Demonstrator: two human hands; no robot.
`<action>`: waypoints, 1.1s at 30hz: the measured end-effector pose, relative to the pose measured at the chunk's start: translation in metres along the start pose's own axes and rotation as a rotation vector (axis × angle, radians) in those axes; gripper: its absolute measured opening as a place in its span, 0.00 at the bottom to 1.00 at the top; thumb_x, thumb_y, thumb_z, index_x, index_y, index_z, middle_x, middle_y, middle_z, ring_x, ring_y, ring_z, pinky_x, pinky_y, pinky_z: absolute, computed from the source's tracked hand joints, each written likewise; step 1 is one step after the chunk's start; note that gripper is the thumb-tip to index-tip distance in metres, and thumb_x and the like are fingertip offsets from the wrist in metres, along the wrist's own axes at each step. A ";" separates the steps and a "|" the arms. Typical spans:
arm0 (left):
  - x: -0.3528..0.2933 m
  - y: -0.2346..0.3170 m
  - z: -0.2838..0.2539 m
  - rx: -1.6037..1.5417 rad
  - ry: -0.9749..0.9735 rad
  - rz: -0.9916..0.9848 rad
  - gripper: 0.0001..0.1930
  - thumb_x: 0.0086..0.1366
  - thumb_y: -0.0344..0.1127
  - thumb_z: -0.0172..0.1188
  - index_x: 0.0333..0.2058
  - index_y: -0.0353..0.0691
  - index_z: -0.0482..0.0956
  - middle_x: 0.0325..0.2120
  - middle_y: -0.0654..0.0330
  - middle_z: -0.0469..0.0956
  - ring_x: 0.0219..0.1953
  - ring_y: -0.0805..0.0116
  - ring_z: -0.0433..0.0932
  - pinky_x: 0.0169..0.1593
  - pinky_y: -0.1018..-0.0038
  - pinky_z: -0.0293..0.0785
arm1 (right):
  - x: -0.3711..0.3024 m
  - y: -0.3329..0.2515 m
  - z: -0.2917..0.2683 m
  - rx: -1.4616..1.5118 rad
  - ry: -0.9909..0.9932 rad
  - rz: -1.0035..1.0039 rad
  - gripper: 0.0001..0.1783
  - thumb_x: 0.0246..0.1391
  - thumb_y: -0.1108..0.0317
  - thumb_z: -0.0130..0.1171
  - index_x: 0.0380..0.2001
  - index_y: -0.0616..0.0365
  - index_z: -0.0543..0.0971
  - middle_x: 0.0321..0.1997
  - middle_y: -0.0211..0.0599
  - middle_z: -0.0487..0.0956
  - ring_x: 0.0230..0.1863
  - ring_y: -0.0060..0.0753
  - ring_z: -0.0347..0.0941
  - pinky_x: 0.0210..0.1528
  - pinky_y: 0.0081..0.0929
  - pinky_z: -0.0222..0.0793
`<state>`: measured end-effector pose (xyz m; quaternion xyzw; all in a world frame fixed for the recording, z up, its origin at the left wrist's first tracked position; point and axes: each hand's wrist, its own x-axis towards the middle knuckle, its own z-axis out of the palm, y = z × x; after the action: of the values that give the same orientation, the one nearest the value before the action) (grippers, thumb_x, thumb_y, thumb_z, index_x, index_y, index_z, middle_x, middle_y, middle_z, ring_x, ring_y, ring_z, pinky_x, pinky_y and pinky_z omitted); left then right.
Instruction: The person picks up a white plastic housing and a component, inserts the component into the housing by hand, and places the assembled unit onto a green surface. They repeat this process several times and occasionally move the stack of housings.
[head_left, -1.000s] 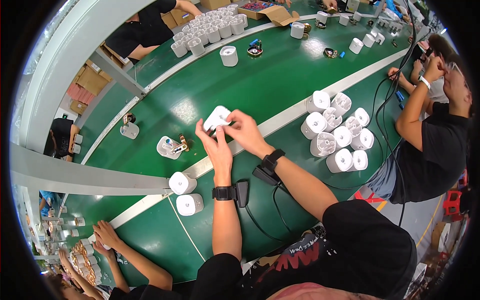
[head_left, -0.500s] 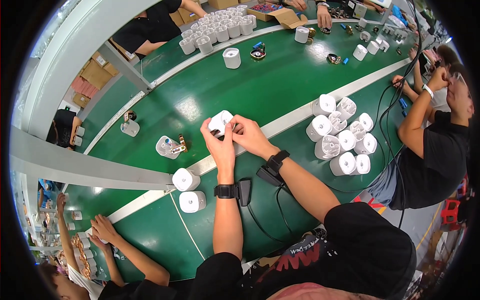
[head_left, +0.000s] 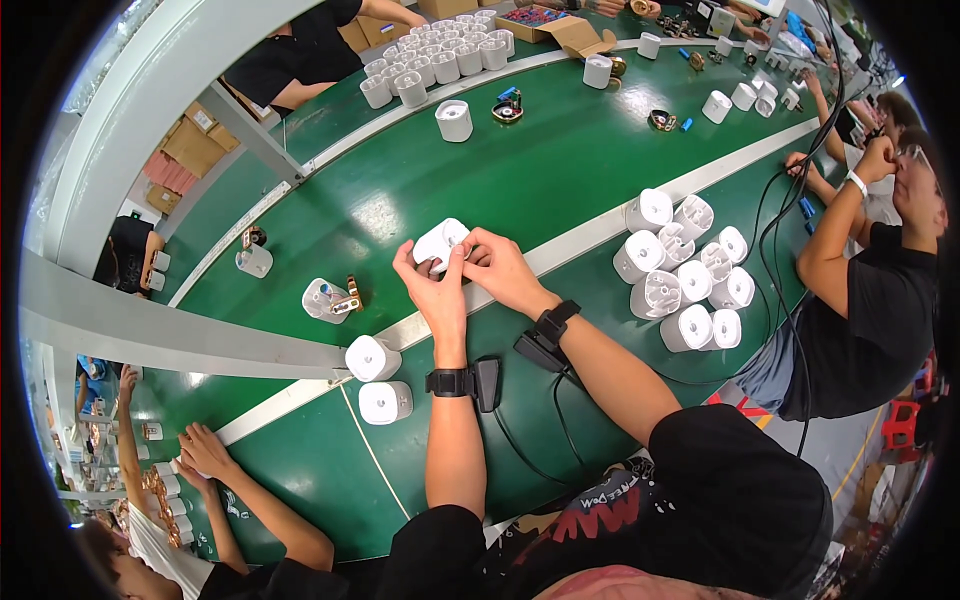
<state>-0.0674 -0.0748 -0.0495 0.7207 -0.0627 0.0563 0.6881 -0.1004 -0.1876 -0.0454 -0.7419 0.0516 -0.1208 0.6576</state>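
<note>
Both my hands hold one small white plastic housing (head_left: 440, 243) above the green table (head_left: 560, 160). My left hand (head_left: 432, 288) grips it from below and the left side. My right hand (head_left: 497, 268) pinches its right edge with the fingertips. Each wrist carries a black band with a cable running down toward me. Two white cylinders (head_left: 378, 378) stand to the left of my left forearm. A cluster of several white housings (head_left: 685, 275) lies to the right of my right hand.
A white part with a copper piece (head_left: 330, 298) lies left of my hands. A person in black (head_left: 860, 300) sits at the right, another person's hands (head_left: 205, 455) work at the lower left. More white housings (head_left: 430, 65) and a cardboard box (head_left: 560, 25) stand at the far side.
The white housing and both hands stay in the same grip; my fingers have shifted slightly on the part.
</note>
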 end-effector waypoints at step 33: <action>0.004 -0.006 0.001 -0.076 0.007 0.069 0.32 0.57 0.32 0.71 0.55 0.31 0.63 0.50 0.46 0.73 0.49 0.59 0.74 0.52 0.67 0.73 | 0.001 0.002 0.001 0.033 0.047 -0.023 0.10 0.55 0.69 0.64 0.34 0.63 0.75 0.25 0.37 0.81 0.27 0.23 0.77 0.31 0.23 0.72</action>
<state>-0.0626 -0.0753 -0.0551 0.6912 -0.0871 0.0802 0.7129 -0.0991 -0.1871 -0.0473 -0.7284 0.0563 -0.1465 0.6669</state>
